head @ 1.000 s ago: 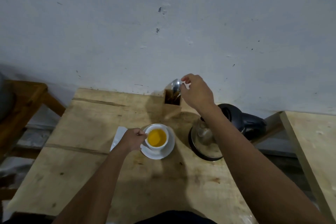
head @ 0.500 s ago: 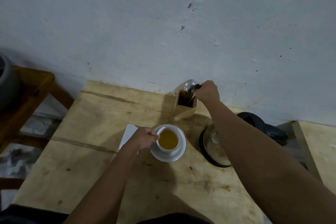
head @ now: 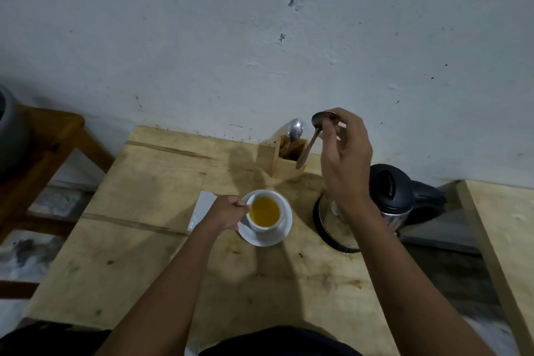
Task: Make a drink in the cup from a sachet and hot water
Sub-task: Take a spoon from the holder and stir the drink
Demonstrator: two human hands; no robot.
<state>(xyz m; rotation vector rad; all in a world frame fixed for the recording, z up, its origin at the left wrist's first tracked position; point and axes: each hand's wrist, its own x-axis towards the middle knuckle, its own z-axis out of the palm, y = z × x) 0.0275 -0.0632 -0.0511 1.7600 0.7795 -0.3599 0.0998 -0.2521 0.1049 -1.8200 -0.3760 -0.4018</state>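
A white cup (head: 281, 212) of yellow-orange liquid stands on a white saucer (head: 278, 235) in the middle of the wooden table (head: 161, 182). My left hand (head: 226, 212) grips the cup's handle on its left side. My right hand (head: 345, 159) is raised above the table, right of a wooden holder (head: 284, 166), and pinches a metal spoon (head: 310, 143) by its bowl end, handle hanging down. A second spoon (head: 296, 130) stands in the holder. A white sachet or paper (head: 202, 206) lies under my left wrist.
An electric kettle (head: 393, 196) with a black lid stands right of the cup, partly behind my right forearm. The wall rises just behind the table. A second wooden surface (head: 500, 240) is at the right, a brown stool (head: 43, 147) at the left.
My right hand has pulled one spoon up out of the wooden holder and lifted it to the right. My left hand stays on the cup's handle.
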